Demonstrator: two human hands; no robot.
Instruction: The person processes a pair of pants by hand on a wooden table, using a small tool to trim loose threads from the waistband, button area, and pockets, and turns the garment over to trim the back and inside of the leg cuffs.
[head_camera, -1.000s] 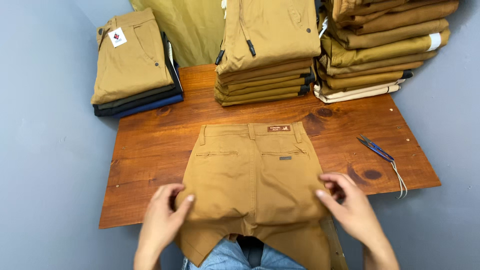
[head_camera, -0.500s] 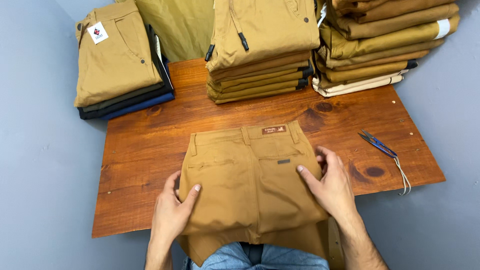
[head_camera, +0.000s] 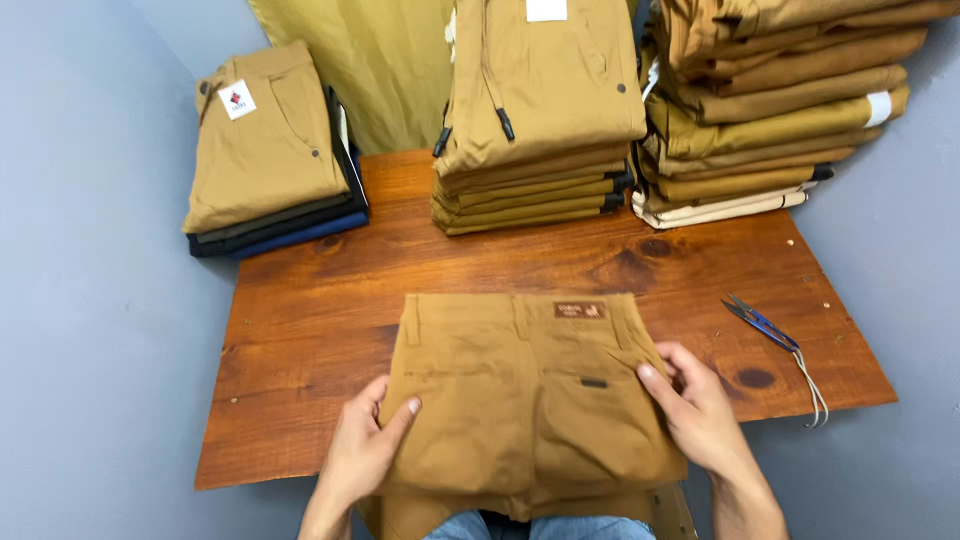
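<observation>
Both hands, left (head_camera: 362, 455) and right (head_camera: 700, 410), fingers curled, pinching trousers (head_camera: 530, 390) sides near table (head_camera: 300, 300) front edge; laid flat, legs not yet folded.

Setting: garment finishing or packing station in a clothing workshop. Evidence noted: wooden worktable (head_camera: 300, 300) was hemmed by grey walls; stacks of folded tan trousers (head_camera: 540, 150) stood along its back edge; thread snips (head_camera: 765, 325) lay at right.
</observation>
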